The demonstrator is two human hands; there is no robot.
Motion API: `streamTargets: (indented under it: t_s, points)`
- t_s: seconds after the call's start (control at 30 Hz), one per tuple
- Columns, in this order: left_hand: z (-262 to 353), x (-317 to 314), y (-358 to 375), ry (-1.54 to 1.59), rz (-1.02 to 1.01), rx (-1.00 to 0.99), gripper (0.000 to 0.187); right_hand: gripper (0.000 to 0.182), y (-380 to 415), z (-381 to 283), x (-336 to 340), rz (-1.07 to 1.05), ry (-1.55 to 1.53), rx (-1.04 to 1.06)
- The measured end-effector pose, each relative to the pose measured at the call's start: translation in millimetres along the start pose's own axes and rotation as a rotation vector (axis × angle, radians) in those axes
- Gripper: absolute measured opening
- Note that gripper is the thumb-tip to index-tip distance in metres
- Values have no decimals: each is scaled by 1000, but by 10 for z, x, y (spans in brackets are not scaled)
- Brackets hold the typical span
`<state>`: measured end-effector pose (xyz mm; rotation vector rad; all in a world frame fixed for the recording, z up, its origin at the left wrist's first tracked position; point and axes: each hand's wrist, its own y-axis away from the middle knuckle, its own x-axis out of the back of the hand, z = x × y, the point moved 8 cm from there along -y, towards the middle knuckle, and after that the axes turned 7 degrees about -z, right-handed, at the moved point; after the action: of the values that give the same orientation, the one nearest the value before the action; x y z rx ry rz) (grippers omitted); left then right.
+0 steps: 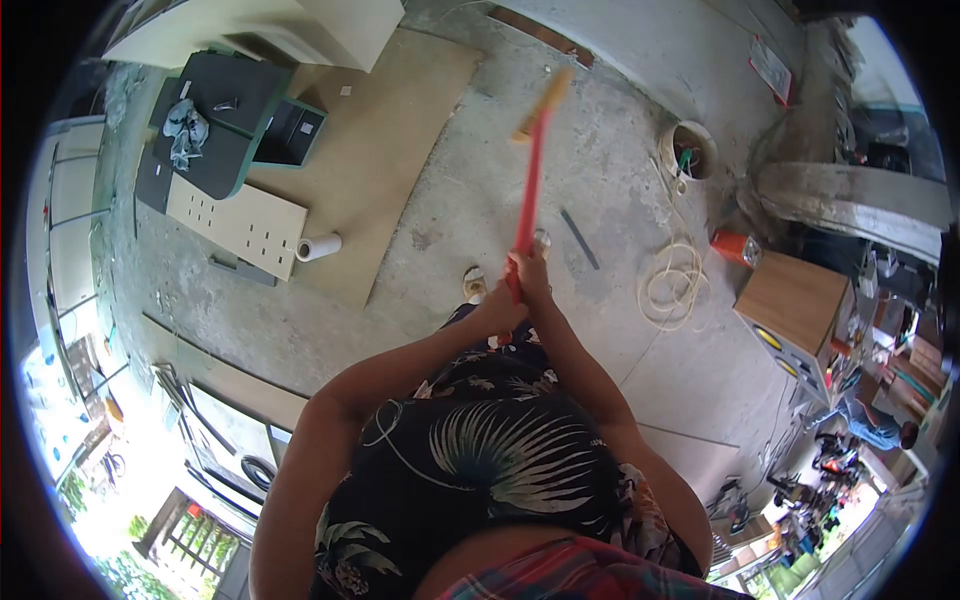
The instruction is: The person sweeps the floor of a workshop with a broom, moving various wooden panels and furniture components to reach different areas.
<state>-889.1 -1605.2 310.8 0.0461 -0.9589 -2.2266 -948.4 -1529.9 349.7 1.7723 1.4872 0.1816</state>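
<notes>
A broom with a red handle (534,185) extends away from the body, its yellowish head (543,105) blurred above the concrete floor. My left hand (500,312) is closed round the lower end of the handle, close to the waist. Just beyond it, my right hand (531,277) grips the same handle a little higher up. The two hands are almost touching. To the right of the handle, a dark narrow strip (580,239) lies on the floor.
A brown board (400,150) lies left, near a dark cabinet (222,125), a pale perforated panel (235,225) and a white roll (320,247). Rightward are a coiled cable (672,290), a white bucket (688,150), an orange bucket (735,247) and a wooden box (795,300). A person (880,425) is far right.
</notes>
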Motion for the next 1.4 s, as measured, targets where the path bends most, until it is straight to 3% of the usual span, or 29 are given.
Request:
streamTargets:
  t_s: [0.1, 0.2, 0.27, 0.3, 0.33, 0.5, 0.6, 0.7, 0.8, 0.9, 1.0, 1.03, 1.1, 1.13, 1.23, 1.27, 1.33, 1.4]
  points:
    - [893, 179, 272, 340, -359, 134, 47, 12, 66, -62, 447, 195, 17, -11]
    - [1113, 234, 33, 412, -441, 303, 32, 8, -45, -160, 759, 275, -69, -127]
    - [1327, 413, -218, 376, -476, 318, 18, 5, -301, -290, 825, 259, -130, -221]
    - [1406, 522, -366, 354, -495, 332, 20, 5, -490, -306, 833, 231, -160, -264]
    - [1435, 657, -522, 340, -445, 352, 22, 5, -633, -297, 834, 212, -196, -314]
    - [1501, 1299, -1034, 384, -127, 457, 26, 9, -1678, -598, 211, -288, -11, -436]
    - [1494, 1531, -1276, 401, 207, 493, 35, 7, -2053, -1017, -174, -429, -47, -378]
    - [1674, 1498, -1457, 155, 381, 355, 51, 7, -1991, -1583, -247, -388, -4, -277]
    - [2247, 1492, -1286, 302, 218, 286, 66, 12, -1874, -1895, -38, -331, 106, -135]
    - [2248, 1163, -1454, 433, -51, 327, 66, 17, -1751, -2052, 339, -124, 58, -96]
    - [2441, 1100, -1736, 492, -146, 197, 39, 21, -1885, -2038, 943, 110, 317, -29]
    - [2495, 1098, -1864, 525, -181, 125, 31, 23, -1968, -2031, 1087, 156, 273, -83]
    - [2462, 1142, -2126, 637, -316, 246, 19, 26, -2147, -2048, 1289, 243, 190, -184]
    - [2470, 1198, -2214, 693, -383, 305, 15, 17, -2161, -2140, 1215, 312, 121, -246]
    - [2522, 1643, -2459, 826, -249, 322, 14, 12, -2779, -2235, 903, -96, 505, -145]
    - [2435, 1717, -2531, 930, -191, 362, 17, 18, -2915, -2366, 754, -202, 828, -7]
    - [2291, 1975, -2577, 969, -56, 428, 18, 16, -3294, -2210, 514, -146, 773, -330]
    - [2219, 2251, -2592, 969, 37, 424, 18, 16, -3619, -2225, 106, -258, 968, -319]
